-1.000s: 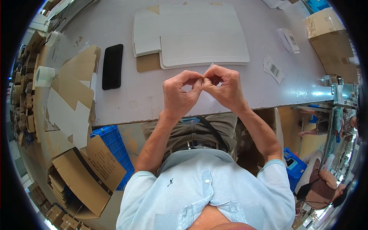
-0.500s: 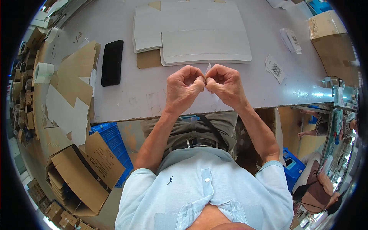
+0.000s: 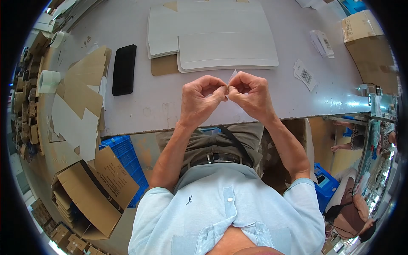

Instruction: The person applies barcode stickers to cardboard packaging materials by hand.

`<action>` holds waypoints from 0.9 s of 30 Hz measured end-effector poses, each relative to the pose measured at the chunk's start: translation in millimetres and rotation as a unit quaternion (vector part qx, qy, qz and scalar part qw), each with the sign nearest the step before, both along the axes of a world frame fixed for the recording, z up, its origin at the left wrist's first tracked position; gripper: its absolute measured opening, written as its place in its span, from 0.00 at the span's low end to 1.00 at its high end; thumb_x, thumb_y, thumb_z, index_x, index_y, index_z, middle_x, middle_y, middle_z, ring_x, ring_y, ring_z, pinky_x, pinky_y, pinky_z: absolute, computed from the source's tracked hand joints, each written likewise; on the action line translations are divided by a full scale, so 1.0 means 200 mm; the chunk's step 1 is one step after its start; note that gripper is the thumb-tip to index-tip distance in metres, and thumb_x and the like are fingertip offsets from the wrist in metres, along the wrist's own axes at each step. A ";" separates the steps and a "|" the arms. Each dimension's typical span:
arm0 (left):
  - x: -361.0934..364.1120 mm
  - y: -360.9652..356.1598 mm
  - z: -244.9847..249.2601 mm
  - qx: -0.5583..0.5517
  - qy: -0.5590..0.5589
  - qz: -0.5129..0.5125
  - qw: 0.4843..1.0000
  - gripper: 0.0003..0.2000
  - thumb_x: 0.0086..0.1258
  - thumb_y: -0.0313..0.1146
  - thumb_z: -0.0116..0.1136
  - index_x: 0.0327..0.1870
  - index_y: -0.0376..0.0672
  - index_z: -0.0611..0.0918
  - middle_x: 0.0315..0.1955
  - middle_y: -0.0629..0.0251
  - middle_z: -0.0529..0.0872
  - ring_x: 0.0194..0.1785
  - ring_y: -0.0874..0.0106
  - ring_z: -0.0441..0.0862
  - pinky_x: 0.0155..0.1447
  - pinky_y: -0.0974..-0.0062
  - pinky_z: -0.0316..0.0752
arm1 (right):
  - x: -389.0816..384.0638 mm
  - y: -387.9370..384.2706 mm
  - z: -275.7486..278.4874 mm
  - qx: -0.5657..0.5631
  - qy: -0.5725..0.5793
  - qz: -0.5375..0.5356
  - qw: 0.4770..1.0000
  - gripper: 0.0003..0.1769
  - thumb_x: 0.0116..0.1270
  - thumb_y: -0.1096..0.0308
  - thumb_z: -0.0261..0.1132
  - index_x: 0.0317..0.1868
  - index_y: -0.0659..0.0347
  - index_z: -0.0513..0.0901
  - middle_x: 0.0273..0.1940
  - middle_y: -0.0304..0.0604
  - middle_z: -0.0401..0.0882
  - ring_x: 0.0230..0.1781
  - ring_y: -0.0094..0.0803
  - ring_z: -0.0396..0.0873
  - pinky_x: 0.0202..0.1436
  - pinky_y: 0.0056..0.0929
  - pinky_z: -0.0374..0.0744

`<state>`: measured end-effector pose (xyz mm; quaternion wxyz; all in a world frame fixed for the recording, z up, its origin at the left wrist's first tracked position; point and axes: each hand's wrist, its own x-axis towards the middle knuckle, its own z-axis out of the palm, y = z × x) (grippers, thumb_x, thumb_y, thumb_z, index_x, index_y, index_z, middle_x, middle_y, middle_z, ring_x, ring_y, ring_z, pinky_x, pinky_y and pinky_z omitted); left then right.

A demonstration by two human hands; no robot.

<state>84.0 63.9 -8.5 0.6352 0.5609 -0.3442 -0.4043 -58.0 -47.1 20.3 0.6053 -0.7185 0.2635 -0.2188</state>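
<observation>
At centre in the head view, a thin pale slip [image 3: 233, 75] is shown with its tip pointing to twelve o'clock, between the two hands. Compared with the frame half a second earlier, only a slight shift of the fingertips is seen; fine work at a single pinch point is suggested. The slip is gripped between thumb and forefinger of the right hand [image 3: 256, 98]. Thumb and forefinger of the left hand [image 3: 199, 104] are pinched shut beside it; whether the slip is also gripped there cannot be told. The front edge of the worktable [image 3: 159, 95] is crossed by both forearms, at six o'clock from the fingertips. The white cardboard stack [image 3: 225, 51] is found just beyond, at twelve, so forward room is judged narrow. Wider sideways room is judged available, bounded by the black phone [image 3: 124, 70] between nine and ten o'clock and the barcode labels [image 3: 304, 76] near three.
</observation>
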 end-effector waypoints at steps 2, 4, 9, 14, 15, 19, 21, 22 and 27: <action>0.00 0.00 0.01 0.008 0.002 -0.006 1.000 0.04 0.71 0.19 0.63 0.43 0.30 0.86 0.35 0.60 0.90 0.39 0.76 0.89 0.44 0.79 0.87 | -0.01 -0.01 0.00 -0.040 0.020 0.017 0.999 0.03 0.66 0.81 0.64 0.36 0.68 0.85 0.30 0.35 0.84 0.30 0.15 0.80 0.34 0.17 0.79; 0.01 0.00 0.01 0.016 -0.029 -0.024 0.999 0.04 0.71 0.19 0.61 0.42 0.30 0.85 0.34 0.61 0.90 0.37 0.77 0.88 0.42 0.80 0.86 | -0.01 -0.01 0.01 -0.064 0.027 0.026 0.997 0.03 0.65 0.81 0.64 0.35 0.67 0.85 0.29 0.34 0.83 0.29 0.15 0.79 0.33 0.17 0.78; 0.01 -0.02 -0.03 0.034 -0.032 -0.044 0.998 0.04 0.71 0.19 0.58 0.42 0.31 0.83 0.32 0.64 0.88 0.34 0.79 0.85 0.39 0.81 0.84 | -0.04 -0.04 -0.01 -0.122 0.054 0.056 0.990 0.03 0.64 0.81 0.65 0.35 0.67 0.84 0.29 0.32 0.82 0.28 0.13 0.77 0.32 0.17 0.78; -0.02 -0.03 -0.03 0.038 0.068 -0.062 0.995 0.04 0.73 0.21 0.55 0.42 0.33 0.81 0.32 0.66 0.86 0.31 0.81 0.83 0.36 0.81 0.82 | -0.05 -0.04 -0.07 0.103 -0.002 0.034 0.994 0.02 0.66 0.80 0.64 0.35 0.65 0.83 0.29 0.35 0.83 0.29 0.15 0.78 0.32 0.18 0.78; -0.02 -0.03 -0.05 0.011 0.116 -0.069 0.991 0.04 0.74 0.23 0.55 0.43 0.34 0.81 0.32 0.66 0.86 0.31 0.80 0.83 0.35 0.81 0.81 | -0.05 -0.04 -0.06 0.103 -0.002 0.034 0.994 0.02 0.66 0.80 0.64 0.35 0.65 0.83 0.29 0.35 0.83 0.29 0.15 0.78 0.32 0.18 0.78; -0.03 -0.04 -0.08 -0.031 0.285 -0.083 0.954 0.03 0.75 0.26 0.55 0.43 0.36 0.81 0.31 0.65 0.86 0.30 0.79 0.83 0.34 0.81 0.80 | -0.05 -0.03 -0.03 0.203 -0.043 0.015 0.978 0.03 0.67 0.77 0.63 0.35 0.65 0.83 0.29 0.37 0.84 0.28 0.17 0.79 0.31 0.19 0.77; -0.03 -0.03 -0.07 -0.045 0.323 -0.079 0.942 0.03 0.76 0.26 0.55 0.43 0.37 0.80 0.31 0.65 0.86 0.30 0.78 0.83 0.34 0.81 0.80 | -0.05 -0.04 -0.05 0.220 -0.061 0.006 0.974 0.03 0.68 0.77 0.63 0.35 0.64 0.82 0.29 0.38 0.85 0.27 0.18 0.80 0.32 0.19 0.79; -0.03 -0.02 -0.07 -0.058 0.362 -0.074 0.928 0.04 0.76 0.27 0.55 0.43 0.37 0.80 0.31 0.64 0.86 0.30 0.78 0.83 0.34 0.81 0.80 | -0.07 -0.04 -0.08 0.245 -0.086 -0.002 0.966 0.03 0.69 0.76 0.62 0.36 0.63 0.82 0.29 0.39 0.85 0.28 0.20 0.81 0.33 0.21 0.80; -0.05 -0.02 -0.08 -0.083 0.391 -0.039 0.916 0.03 0.76 0.26 0.55 0.42 0.37 0.80 0.30 0.63 0.86 0.34 0.75 0.86 0.38 0.78 0.80 | -0.08 -0.01 -0.09 0.318 -0.166 -0.040 0.933 0.02 0.70 0.75 0.63 0.38 0.63 0.82 0.29 0.40 0.85 0.30 0.22 0.83 0.36 0.25 0.84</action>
